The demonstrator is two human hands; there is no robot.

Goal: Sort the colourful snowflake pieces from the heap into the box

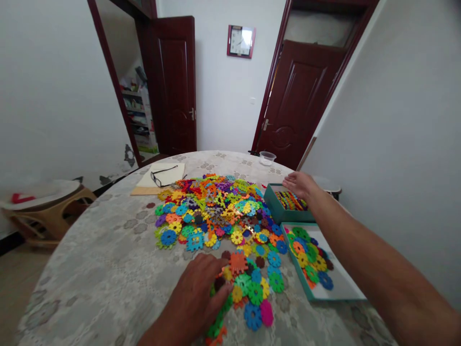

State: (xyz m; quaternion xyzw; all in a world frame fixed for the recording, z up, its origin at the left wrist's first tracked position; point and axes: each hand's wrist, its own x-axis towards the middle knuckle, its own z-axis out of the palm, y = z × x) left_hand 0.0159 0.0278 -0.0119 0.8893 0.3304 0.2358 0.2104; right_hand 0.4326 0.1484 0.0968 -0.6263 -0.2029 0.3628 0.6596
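A big heap of flat plastic snowflake pieces (216, 209) in many colours covers the middle of a round table (108, 269). My left hand (200, 293) lies near the front edge, fingers curled over a small cluster of pieces (252, 288), touching a brown one. My right hand (298, 185) reaches far right, palm down with fingers stretched flat over a teal box (275, 206) holding neatly packed pieces. Closer to me lies the box's lid (342, 283) with several loose pieces in it.
A notebook (173, 170) with black glasses (160, 179) on it lies at the table's far left. A clear plastic cup (267, 157) stands at the far edge. A wooden stool (50, 211) is left of the table. Two dark doors stand behind.
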